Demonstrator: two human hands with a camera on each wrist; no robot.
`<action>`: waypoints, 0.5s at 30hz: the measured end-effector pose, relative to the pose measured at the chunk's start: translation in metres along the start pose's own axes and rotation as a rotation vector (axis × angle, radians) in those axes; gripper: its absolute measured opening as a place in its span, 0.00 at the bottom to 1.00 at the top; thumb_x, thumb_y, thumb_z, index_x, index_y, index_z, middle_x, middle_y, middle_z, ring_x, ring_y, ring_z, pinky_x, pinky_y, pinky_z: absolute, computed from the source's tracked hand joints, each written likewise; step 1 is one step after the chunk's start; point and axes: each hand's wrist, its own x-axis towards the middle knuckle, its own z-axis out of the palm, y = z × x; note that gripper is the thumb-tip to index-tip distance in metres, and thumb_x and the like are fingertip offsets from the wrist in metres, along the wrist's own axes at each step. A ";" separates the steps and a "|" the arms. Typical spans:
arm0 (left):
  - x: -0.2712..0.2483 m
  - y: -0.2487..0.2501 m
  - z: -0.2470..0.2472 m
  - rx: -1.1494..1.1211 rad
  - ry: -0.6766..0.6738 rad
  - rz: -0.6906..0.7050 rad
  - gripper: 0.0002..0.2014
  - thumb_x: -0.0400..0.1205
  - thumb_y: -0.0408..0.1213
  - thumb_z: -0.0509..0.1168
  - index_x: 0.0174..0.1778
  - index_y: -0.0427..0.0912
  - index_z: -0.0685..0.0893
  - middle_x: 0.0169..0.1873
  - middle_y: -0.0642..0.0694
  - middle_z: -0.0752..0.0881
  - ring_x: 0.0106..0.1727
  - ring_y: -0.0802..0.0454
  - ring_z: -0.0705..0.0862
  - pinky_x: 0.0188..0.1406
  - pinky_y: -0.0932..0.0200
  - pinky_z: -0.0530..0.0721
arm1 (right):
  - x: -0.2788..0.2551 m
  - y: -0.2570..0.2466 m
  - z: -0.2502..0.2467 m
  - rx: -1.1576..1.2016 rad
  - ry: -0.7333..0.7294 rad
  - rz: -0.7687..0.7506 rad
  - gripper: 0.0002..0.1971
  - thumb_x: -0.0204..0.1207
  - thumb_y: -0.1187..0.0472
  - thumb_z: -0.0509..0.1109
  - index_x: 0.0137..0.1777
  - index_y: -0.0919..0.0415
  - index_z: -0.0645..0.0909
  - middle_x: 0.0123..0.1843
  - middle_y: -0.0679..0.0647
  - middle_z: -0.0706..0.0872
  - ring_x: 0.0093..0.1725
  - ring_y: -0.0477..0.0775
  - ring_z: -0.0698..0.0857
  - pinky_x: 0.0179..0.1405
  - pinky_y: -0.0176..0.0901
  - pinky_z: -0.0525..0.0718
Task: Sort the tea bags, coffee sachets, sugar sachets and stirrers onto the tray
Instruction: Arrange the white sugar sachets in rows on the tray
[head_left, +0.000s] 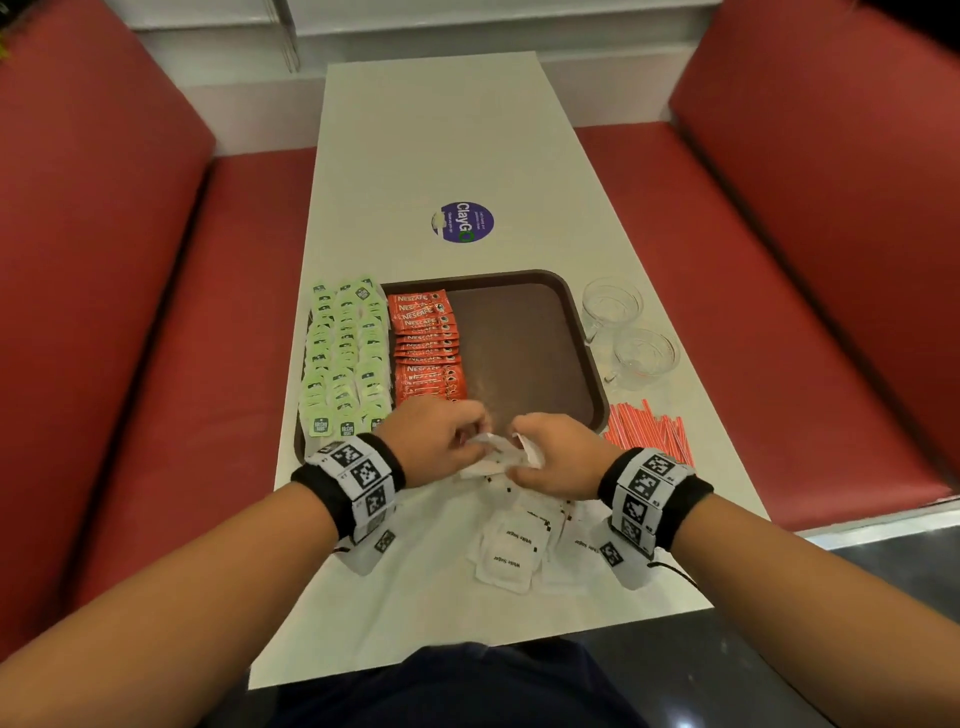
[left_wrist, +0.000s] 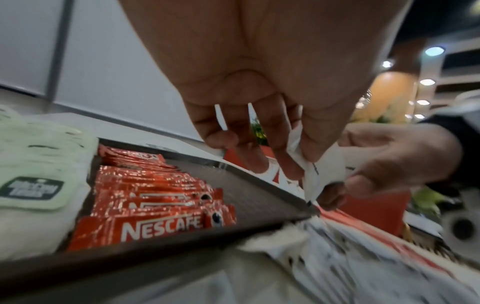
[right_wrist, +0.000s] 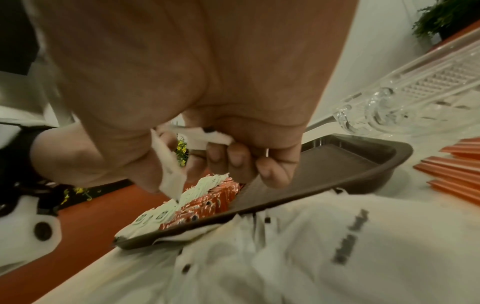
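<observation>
Both hands, left (head_left: 435, 436) and right (head_left: 551, 453), fingers pinching white paper sugar sachets (head_left: 493, 451) above brown plastic tray (head_left: 576, 332) edge.

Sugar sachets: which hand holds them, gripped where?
Both. The left hand and the right hand pinch white sugar sachets by opposite edges, at the tray's near rim.

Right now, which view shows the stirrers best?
Head view: the stirrers lie whole as a red-striped pile on the table, right of the tray. Right wrist catches only a few at its edge; left wrist shows only red blur.
</observation>
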 end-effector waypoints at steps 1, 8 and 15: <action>0.003 -0.002 -0.003 -0.019 0.036 -0.030 0.07 0.80 0.50 0.70 0.48 0.53 0.84 0.33 0.58 0.86 0.35 0.59 0.83 0.38 0.60 0.80 | 0.005 0.000 -0.004 0.028 0.030 -0.005 0.10 0.77 0.49 0.73 0.51 0.52 0.79 0.45 0.46 0.81 0.44 0.49 0.80 0.42 0.43 0.77; 0.030 -0.013 -0.018 0.029 0.078 -0.125 0.11 0.81 0.53 0.68 0.42 0.50 0.85 0.31 0.53 0.83 0.35 0.55 0.80 0.34 0.55 0.77 | 0.046 0.004 -0.034 0.065 0.222 -0.041 0.06 0.83 0.57 0.69 0.53 0.58 0.84 0.48 0.51 0.84 0.47 0.51 0.82 0.49 0.44 0.79; 0.082 -0.030 -0.041 0.053 -0.026 -0.218 0.08 0.82 0.47 0.70 0.54 0.50 0.88 0.41 0.54 0.86 0.44 0.54 0.83 0.43 0.55 0.78 | 0.077 0.015 -0.047 0.042 0.239 -0.004 0.09 0.84 0.58 0.67 0.59 0.61 0.82 0.52 0.53 0.85 0.51 0.55 0.83 0.53 0.49 0.79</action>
